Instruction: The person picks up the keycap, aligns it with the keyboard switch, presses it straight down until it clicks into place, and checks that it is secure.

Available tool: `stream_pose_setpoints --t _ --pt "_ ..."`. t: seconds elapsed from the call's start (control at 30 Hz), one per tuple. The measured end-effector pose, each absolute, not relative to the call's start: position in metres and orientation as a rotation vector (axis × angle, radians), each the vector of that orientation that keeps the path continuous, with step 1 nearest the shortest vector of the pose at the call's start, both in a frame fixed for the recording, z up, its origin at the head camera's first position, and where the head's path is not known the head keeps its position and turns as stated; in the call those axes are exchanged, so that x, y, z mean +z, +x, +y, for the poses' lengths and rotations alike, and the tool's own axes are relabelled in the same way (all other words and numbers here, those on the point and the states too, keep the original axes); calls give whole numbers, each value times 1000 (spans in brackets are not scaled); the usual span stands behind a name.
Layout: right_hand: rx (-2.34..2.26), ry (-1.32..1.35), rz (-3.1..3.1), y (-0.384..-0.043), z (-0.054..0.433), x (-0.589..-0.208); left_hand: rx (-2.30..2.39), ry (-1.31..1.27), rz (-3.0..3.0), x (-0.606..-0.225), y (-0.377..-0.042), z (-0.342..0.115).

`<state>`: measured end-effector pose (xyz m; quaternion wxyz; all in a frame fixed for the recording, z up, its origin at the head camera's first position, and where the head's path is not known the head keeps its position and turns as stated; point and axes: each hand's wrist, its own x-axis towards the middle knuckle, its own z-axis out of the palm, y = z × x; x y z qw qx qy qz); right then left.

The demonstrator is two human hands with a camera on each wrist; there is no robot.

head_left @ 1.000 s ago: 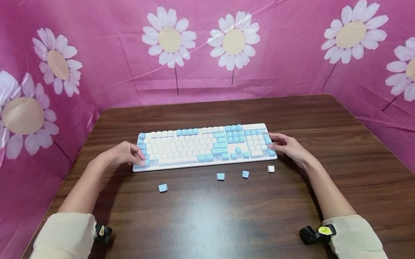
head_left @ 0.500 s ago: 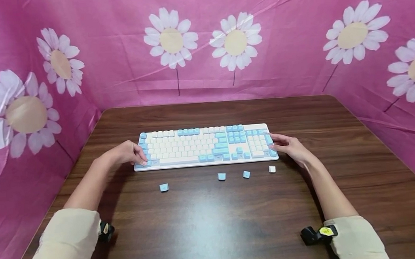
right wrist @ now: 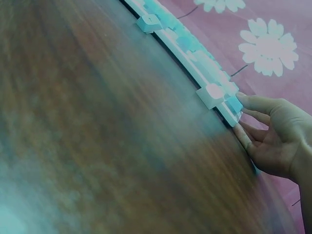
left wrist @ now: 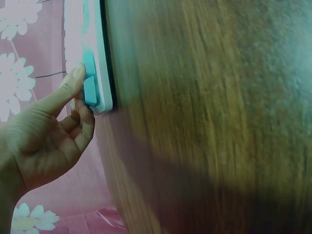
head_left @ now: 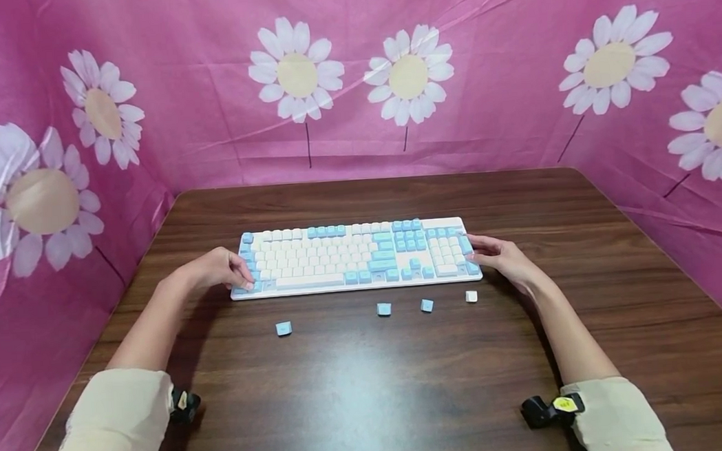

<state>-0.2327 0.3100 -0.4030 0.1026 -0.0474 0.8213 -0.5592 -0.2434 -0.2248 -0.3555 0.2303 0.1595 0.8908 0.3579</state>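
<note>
White keyboard (head_left: 313, 259), unmoved, left hand (head_left: 217, 267) and right hand (head_left: 507, 261) still gripping its ends

Right hand (right wrist: 278, 139) gripping keyboard (right wrist: 197, 61), loose keycaps (right wrist: 147, 23), wooden table (right wrist: 97, 122)

Down at seven o'clock, the left sleeve (head_left: 109, 427) and its black device (head_left: 189, 406) have edged slightly toward three o'clock this past second. In the head view, the keyboard (head_left: 313, 259), table (head_left: 359, 391) and flowers (head_left: 297, 75) sit a shade nearer six o'clock.
</note>
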Motion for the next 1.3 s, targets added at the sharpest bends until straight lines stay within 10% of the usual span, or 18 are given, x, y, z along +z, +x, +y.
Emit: stream_pose_setpoints --t 1.3 --pt "-1644 -158 2432 -236 312 -407 976 628 2696 -363 -225 -230"
